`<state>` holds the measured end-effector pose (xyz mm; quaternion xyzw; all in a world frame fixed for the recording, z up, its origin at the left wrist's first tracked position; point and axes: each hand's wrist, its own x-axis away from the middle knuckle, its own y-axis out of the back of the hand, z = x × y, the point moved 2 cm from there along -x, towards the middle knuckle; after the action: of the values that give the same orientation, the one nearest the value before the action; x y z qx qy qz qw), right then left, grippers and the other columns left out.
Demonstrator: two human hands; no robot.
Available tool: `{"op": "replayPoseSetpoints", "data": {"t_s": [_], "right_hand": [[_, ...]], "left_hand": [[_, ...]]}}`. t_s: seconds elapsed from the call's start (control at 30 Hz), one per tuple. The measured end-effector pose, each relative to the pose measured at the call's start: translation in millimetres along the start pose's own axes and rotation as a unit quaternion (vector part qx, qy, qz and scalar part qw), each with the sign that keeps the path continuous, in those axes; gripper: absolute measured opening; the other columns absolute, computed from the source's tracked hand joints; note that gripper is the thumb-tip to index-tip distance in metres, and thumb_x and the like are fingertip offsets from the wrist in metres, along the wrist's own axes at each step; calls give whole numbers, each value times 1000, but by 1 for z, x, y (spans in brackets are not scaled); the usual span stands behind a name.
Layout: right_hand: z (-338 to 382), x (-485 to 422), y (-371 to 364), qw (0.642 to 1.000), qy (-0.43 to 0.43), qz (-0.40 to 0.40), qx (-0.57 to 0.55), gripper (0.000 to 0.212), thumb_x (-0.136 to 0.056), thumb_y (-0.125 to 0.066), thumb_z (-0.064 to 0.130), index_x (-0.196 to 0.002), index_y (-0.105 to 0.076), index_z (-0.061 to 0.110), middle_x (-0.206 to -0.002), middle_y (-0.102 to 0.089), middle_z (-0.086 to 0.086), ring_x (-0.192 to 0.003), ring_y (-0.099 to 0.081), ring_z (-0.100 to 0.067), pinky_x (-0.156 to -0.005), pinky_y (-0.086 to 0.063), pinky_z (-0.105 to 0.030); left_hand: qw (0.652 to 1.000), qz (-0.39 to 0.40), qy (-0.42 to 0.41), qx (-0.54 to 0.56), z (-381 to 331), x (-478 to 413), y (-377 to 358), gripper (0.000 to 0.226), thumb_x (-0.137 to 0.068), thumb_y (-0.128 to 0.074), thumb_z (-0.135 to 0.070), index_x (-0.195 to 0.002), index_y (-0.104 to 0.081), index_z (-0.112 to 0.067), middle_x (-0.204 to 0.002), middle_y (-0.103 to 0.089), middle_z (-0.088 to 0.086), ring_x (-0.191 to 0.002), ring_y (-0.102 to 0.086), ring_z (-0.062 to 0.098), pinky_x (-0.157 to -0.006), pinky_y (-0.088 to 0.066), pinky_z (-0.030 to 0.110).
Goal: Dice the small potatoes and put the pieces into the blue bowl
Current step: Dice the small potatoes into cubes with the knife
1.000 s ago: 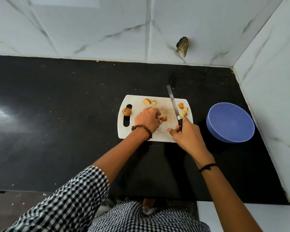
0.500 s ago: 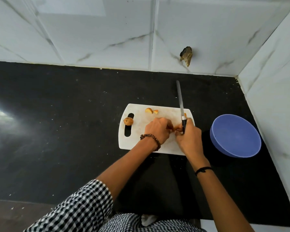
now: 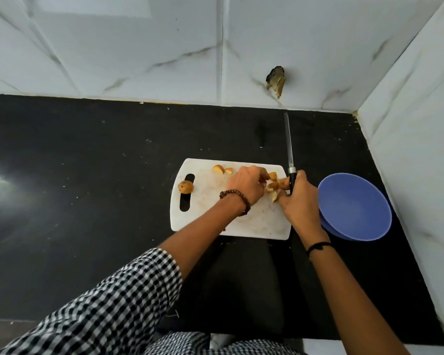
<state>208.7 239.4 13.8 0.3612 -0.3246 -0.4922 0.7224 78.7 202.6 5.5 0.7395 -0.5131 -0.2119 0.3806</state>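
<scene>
You've stopped cutting: your right hand [image 3: 296,198], still gripping the knife [image 3: 289,149], and your left hand [image 3: 248,185], fingers curled, now gather potato pieces [image 3: 273,185] at the board's [image 3: 205,201] right edge, beside the empty blue bowl [image 3: 354,206]. One whole potato [image 3: 185,187] waits left.

Kitchen: black countertop [image 3: 87,188], marble-tiled wall [image 3: 139,47].
</scene>
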Motion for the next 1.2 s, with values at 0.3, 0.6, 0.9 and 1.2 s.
{"op": "replayPoseSetpoints", "data": {"t_s": [0.3, 0.6, 0.9, 1.2], "right_hand": [[29, -10, -10, 999, 35, -4, -32, 31, -95, -66, 10, -123, -52, 10, -118, -64, -8, -113, -63, -22, -96, -52, -34], [62, -19, -42, 993, 85, 67, -46, 28, -95, -65, 11, -121, -53, 10, -109, -68, 0, -100, -64, -15, -86, -49, -26], [79, -23, -51, 993, 65, 82, -46, 28, -98, -64, 17, -123, -52, 13, -99, -60, 4, -96, -61, -15, -82, -50, -29], [46, 2, -42, 982, -3, 31, -185, 27, -87, -75, 40, -96, -57, 21, -92, -70, 5, -81, -70, -19, -77, -61, -43]], "left_hand": [[996, -46, -4, -82, 26, 3, 23, 24, -92, -59, -19, -115, -63, -25, -115, -62, -3, -97, -61, 17, -78, -53, 31], [990, -29, 38, -132, 69, -6, 49, 36, -88, -65, -17, -123, -60, -23, -128, -51, -4, -103, -59, 18, -77, -54, 33], [987, -42, 32, -155, 69, -5, 43, 16, -92, -60, -20, -106, -67, -17, -117, -53, -2, -85, -61, 22, -60, -43, 32], [993, -49, 2, -104, 53, 26, 29, 21, -96, -52, -28, -113, -63, -24, -102, -66, -1, -86, -65, 20, -64, -50, 31]]}}
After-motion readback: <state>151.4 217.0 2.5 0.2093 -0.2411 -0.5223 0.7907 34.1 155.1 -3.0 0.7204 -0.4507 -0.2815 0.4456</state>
